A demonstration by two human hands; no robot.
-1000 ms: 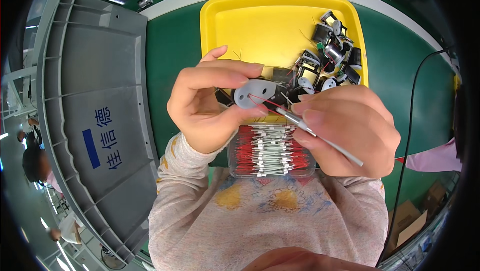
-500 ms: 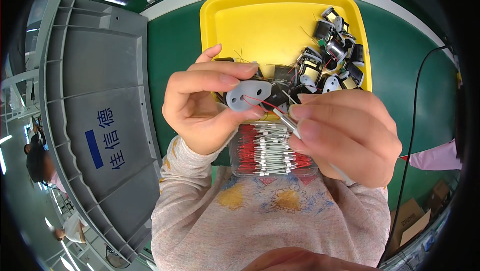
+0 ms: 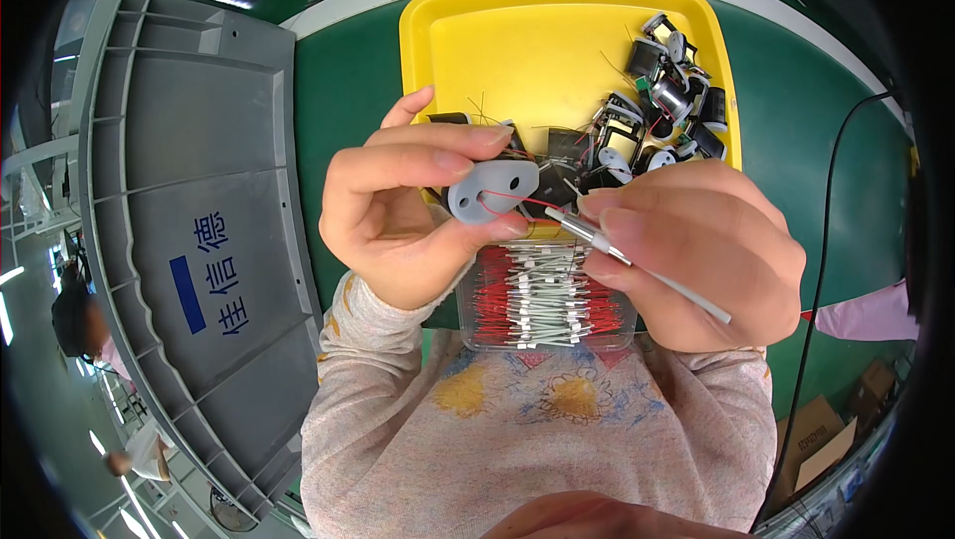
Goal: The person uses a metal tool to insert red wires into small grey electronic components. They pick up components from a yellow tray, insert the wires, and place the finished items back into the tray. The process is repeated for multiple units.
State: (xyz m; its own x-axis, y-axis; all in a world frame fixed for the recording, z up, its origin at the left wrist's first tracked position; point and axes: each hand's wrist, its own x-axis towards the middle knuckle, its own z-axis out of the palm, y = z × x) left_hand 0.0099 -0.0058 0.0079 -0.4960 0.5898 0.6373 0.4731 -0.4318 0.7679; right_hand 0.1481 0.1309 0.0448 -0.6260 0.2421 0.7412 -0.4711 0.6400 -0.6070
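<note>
My left hand (image 3: 393, 196) is closed around a small part with a pale grey oval end cap (image 3: 494, 191); the cap has several holes, and my fingers hide most of the body behind it. A thin red wire (image 3: 532, 202) comes out of one hole in the cap. It stretches right to my right hand (image 3: 706, 251), which pinches a slim pen-like rod (image 3: 686, 296) with a silver metal front and a white rear. The rod's tip lies beside the wire, just right of the cap; whether they touch I cannot tell.
Behind my hands stands a yellow tray (image 3: 517, 52) with several black-bodied parts (image 3: 647, 60) with pale caps, mostly on its right side. A clear box (image 3: 547, 344) of white-sleeved red wires sits near my chest. A grey crate (image 3: 199, 141) is at left; a black cable (image 3: 824, 231) runs down at right.
My right hand has shifted slightly, and the rod has swung so its white rear shows pointing down and right. The red wire looks straighter. My left hand has barely moved.
</note>
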